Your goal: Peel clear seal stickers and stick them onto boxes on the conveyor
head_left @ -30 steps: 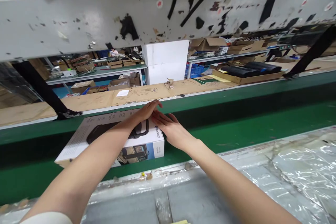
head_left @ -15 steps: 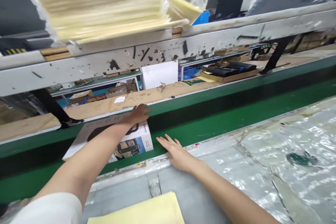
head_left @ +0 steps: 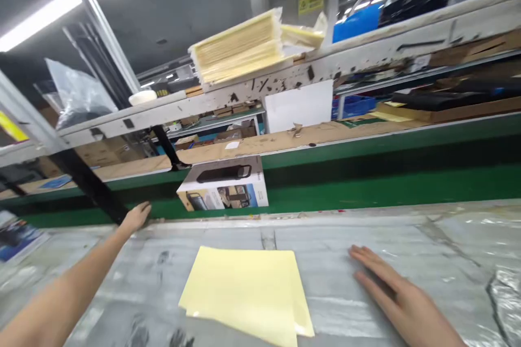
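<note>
A printed product box, with a dark carry-handled device pictured on top, rests on the green conveyor belt. Nothing shows in my left hand, which reaches to the belt's near edge, left of the box and beside a black post. My right hand is low over the plastic-covered table, thumb and fingers stretched apart, holding nothing. Between the hands lie overlapping yellow sheets on the table. Both hands are apart from the box.
Above the belt, a shelf rail carries a stack of yellow sheets in plastic. A black post rises at the left. Another printed box lies at the far left. Black items sit in a cardboard tray beyond the belt.
My left hand has left the top of the box and moved left to the belt edge. My right hand has drawn back from the belt over the table. The view has shifted left and up.
</note>
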A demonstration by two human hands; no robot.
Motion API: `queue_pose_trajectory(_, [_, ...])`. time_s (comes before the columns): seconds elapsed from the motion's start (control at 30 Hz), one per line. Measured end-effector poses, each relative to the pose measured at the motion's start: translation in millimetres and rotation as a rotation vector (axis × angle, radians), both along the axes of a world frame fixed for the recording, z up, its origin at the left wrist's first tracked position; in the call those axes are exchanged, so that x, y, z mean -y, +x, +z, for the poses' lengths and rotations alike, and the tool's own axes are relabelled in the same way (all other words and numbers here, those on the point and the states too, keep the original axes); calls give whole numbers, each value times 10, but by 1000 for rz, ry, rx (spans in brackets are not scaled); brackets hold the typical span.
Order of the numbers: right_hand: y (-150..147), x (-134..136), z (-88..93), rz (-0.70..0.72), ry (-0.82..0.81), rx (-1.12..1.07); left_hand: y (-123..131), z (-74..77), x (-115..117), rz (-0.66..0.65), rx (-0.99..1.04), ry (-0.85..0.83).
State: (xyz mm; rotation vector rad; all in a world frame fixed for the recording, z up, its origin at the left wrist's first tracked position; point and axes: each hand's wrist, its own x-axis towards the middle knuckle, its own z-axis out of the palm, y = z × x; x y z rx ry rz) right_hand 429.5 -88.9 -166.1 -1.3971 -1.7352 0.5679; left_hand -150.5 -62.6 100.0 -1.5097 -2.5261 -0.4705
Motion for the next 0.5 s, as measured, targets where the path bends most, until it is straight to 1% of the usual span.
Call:
queue_pose_trajectory(0.03, [26, 25, -10, -38, 11, -12, -98, -98, 342, 21, 38, 4])
queue_pose_trajectory(0.07, [25, 51, 19, -57, 13, -12, -161, -207, 667, 41, 83, 10])
queue_pose_trajectory(0.1, [-7, 76, 85, -46, 10, -2, -190, -319, 969, 56, 131, 20])
queue_pose_trajectory(0.13, [-71, 98, 182, 1, 2, 16, -187, -427, 1240, 64, 175, 33])
queue_pose_trajectory(0.17, [-166, 114, 302, 82, -9, 41, -153, -531, 1469, 62, 221, 49])
queue_pose_trajectory(0.2, [-289, 119, 433, 189, -23, 73, -90, -628, 1649, 48, 270, 63])
queue_pose_trajectory(0.23, [-434, 107, 563, 302, -40, 107, -3, -719, 1773, 21, 324, 73])
queue_pose_trajectory(0.27, [-596, 74, 684, 403, -62, 138, 103, -806, 1836, -19, 381, 80])
queue_pose_trajectory(0.3, [-764, 13, 787, 477, -92, 157, 221, -890, 1841, -71, 439, 81])
queue_pose_trajectory(0.33, [-929, -78, 872, 507, -130, 138, 347, -971, 1795, -126, 491, 83])
queue_pose_trajectory(0.37, [-1082, -199, 940, 492, -170, 84, 479, -1051, 1712, -178, 530, 91])
queue_pose_trajectory(0.43, [-1321, -505, 1063, 360, -239, -108, 755, -1199, 1493, -272, 584, 112])
queue_pose_trajectory(0.5, [-1474, -817, 1217, 224, -215, -226, 1038, -1329, 1304, -329, 591, 137])
